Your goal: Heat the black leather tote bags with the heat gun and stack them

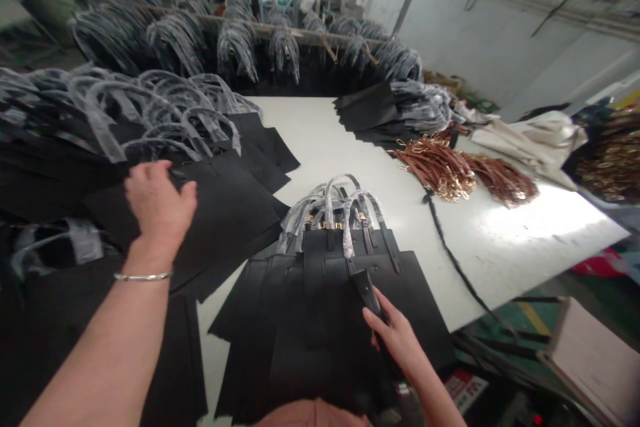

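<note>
With twelve o'clock straight ahead, my right hand [395,333], at five o'clock, is closed around a black elongated object with a flat, flared end [367,290]; I cannot tell what it is. Its end points towards eleven, over the overlapping black leather-like panels with plastic-wrapped loop handles [295,307] at six o'clock. I judge that it wants a firm grip and a light wrist, so that hard end does not scuff the smooth faces.

My left hand [163,203], at nine o'clock, is half open, thumb apart from the curled fingers, over a broad black panel [225,207]. The fingertips are hidden, so I cannot tell whether they have hold of anything. A pinch at one edge, I think, would separate a single layer better than a press of the palm, and the clear-wrapped grey handles [165,100] just beyond, towards ten, could snag my fingers.

Further out, the white table [310,130] shows bare between the stacks. A fanned black pile [367,110] lies at one o'clock, brown straps with gold-coloured clips [440,167] at three, and a black cord [450,257] trails at four; I would steer my right forearm clear of that cord.
</note>
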`<state>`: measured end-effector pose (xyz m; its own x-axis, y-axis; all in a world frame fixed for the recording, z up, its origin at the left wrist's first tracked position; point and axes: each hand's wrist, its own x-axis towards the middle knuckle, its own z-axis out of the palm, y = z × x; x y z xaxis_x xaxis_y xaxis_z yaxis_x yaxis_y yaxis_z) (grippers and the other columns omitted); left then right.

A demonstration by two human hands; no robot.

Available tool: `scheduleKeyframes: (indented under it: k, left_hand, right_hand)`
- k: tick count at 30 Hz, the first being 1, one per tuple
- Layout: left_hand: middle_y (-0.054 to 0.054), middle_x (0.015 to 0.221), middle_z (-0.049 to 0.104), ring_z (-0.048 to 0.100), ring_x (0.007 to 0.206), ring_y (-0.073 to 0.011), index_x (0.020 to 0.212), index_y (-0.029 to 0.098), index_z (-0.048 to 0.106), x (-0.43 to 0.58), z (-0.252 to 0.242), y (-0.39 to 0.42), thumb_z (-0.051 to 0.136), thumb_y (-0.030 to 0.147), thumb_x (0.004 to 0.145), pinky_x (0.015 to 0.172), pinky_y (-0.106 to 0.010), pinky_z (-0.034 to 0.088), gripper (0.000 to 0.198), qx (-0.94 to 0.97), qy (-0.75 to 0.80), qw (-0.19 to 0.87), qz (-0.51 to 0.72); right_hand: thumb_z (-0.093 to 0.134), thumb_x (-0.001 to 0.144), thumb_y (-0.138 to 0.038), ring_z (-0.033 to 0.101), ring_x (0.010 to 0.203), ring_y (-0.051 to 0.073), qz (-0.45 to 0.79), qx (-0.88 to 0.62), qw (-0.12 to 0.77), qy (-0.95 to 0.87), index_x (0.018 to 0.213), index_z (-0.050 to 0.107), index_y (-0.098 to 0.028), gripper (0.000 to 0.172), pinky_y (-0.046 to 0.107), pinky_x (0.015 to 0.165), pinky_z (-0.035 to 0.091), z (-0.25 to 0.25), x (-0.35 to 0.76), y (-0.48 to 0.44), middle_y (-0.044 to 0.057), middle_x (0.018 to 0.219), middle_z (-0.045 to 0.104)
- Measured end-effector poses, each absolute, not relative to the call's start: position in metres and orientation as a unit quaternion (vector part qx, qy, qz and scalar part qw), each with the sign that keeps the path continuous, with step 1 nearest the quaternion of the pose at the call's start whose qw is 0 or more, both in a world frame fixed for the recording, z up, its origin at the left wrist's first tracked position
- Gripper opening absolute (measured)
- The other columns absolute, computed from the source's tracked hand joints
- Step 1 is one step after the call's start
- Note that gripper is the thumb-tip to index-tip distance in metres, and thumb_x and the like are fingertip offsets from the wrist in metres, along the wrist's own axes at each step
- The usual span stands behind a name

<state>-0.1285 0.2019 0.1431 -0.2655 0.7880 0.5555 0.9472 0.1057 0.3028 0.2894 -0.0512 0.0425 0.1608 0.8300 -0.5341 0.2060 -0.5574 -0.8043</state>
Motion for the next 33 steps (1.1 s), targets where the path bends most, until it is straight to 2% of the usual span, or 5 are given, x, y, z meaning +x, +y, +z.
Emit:
scheduleKeyframes:
  k: [4, 8, 11, 15, 33]
  left_hand:
    - [-0.01, 0.114, 0.067, 0.061, 0.111, -0.0219, 0.106, 0.014, 0.063, -0.011, 0.058, 0.13, 0.053, 0.022, 0.093, 0.102, -0.041, 0.051, 0.018, -0.793, -0.531, -0.096, -0.281]
    - [-0.008, 0.131, 0.064, 0.059, 0.122, -0.0213, 0.12, 0.018, 0.062, 0.077, -0.015, 0.046, 0.059, 0.016, 0.089, 0.106, -0.037, 0.052, 0.031, -0.89, -0.361, -0.199, -0.195]
    - [-0.011, 0.137, 0.061, 0.057, 0.128, -0.024, 0.123, 0.016, 0.061, 0.093, -0.043, 0.012, 0.056, 0.014, 0.09, 0.109, -0.04, 0.051, 0.033, -0.901, -0.346, -0.18, -0.189]
    - [-0.012, 0.144, 0.056, 0.051, 0.135, -0.0233, 0.131, 0.014, 0.056, 0.089, -0.061, 0.0, 0.047, 0.01, 0.093, 0.11, -0.04, 0.05, 0.039, -0.909, -0.336, -0.137, -0.205]
    - [-0.014, 0.127, 0.067, 0.059, 0.125, -0.0237, 0.123, 0.008, 0.06, 0.087, -0.073, -0.015, 0.048, 0.008, 0.09, 0.111, -0.038, 0.048, 0.035, -0.924, -0.286, -0.11, -0.23]
  right_hand:
    - [0.059, 0.086, -0.052, 0.055, 0.043, 0.012, 0.551, -0.712, 0.267, -0.344, 0.143, 0.045, -0.022, 0.067, 0.024, 0.04, 0.044, 0.045, 0.295, -0.023, -0.005, 0.065, 0.057]
    - [0.061, 0.086, -0.051, 0.052, 0.039, 0.008, 0.61, -0.677, 0.26, -0.318, 0.118, 0.056, -0.02, 0.045, 0.021, 0.036, 0.039, 0.055, 0.302, 0.008, -0.004, 0.072, 0.059]
    - [0.059, 0.087, -0.048, 0.051, 0.038, 0.008, 0.636, -0.664, 0.251, -0.302, 0.107, 0.056, -0.018, 0.037, 0.02, 0.035, 0.039, 0.059, 0.302, 0.025, -0.004, 0.069, 0.058]
    - [0.06, 0.088, -0.046, 0.053, 0.041, 0.008, 0.586, -0.675, 0.273, -0.355, 0.127, 0.054, -0.021, 0.047, 0.02, 0.037, 0.042, 0.058, 0.293, 0.029, -0.004, 0.071, 0.058]
    - [0.062, 0.086, -0.047, 0.056, 0.04, 0.011, 0.63, -0.614, 0.081, -0.469, 0.128, 0.059, -0.019, 0.051, 0.022, 0.035, 0.043, 0.071, 0.268, 0.039, -0.003, 0.068, 0.059]
